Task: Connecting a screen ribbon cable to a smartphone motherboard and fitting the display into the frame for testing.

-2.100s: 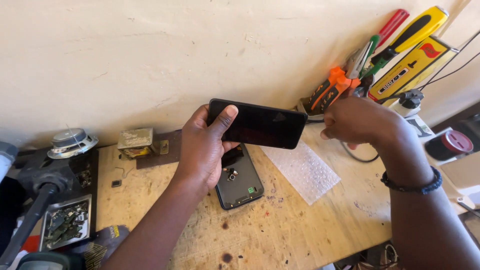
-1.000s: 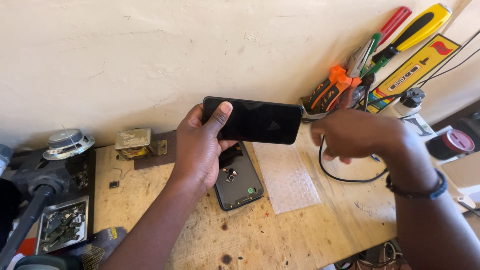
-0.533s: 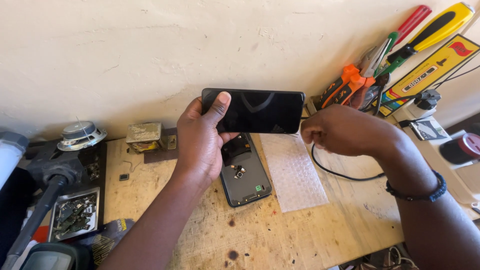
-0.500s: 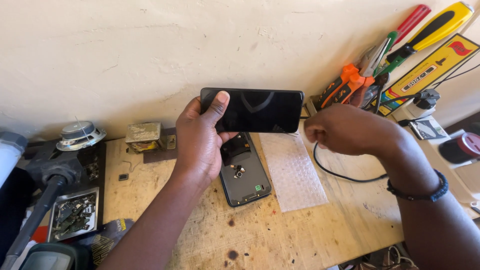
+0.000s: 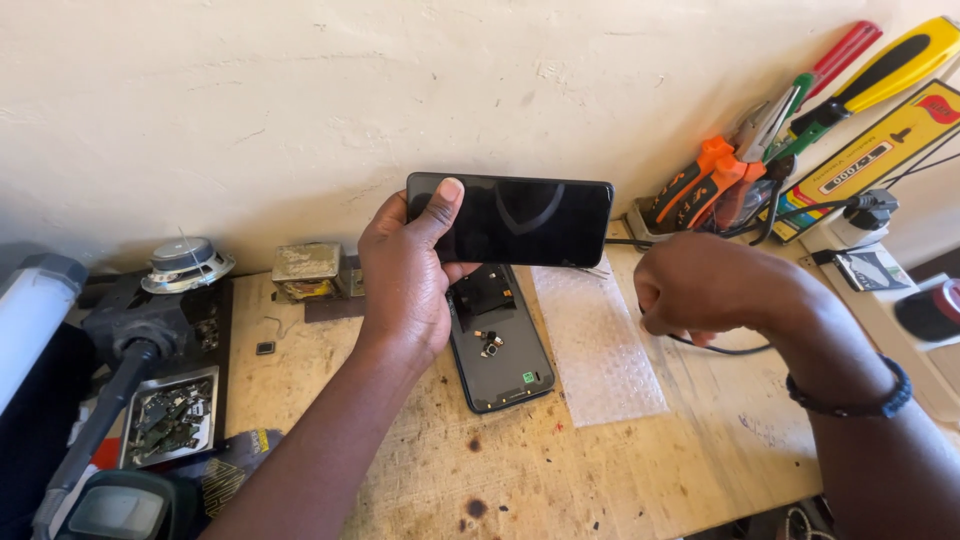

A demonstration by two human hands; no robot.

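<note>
In the head view, a black phone [image 5: 520, 220] is held level above the table [image 5: 640, 460], screen toward the camera, its long edge horizontal. It is gripped at its left end by the left hand [image 5: 405, 275], with the thumb laid over the glass and the other fingers curled behind. The left forearm is stretched up from the lower left, wrist nearly straight. The right hand [image 5: 700, 285] is closed into a loose fist just beside the phone's right end, not touching it; a thin black cable [image 5: 720, 350] is seen looping out beneath that fist, so the cable seems to be pinched inside it, though the fingertips are hidden. The right wrist is bent inward, and a dark bracelet [image 5: 850, 405] is worn on it. By judgement, the work is done best if the phone is kept steady and level by the left hand, the thumb is kept off the middle of the screen, and the cable end is lined up squarely with the phone's right edge before any pressure is applied. Under the phone, an opened phone [image 5: 500, 345] lies face down on the table, a sheet of bubble wrap [image 5: 600, 340] just beside it. Pliers [image 5: 700, 190] and screwdrivers [image 5: 880, 70] are leaned against the wall [image 5: 300, 100].
</note>
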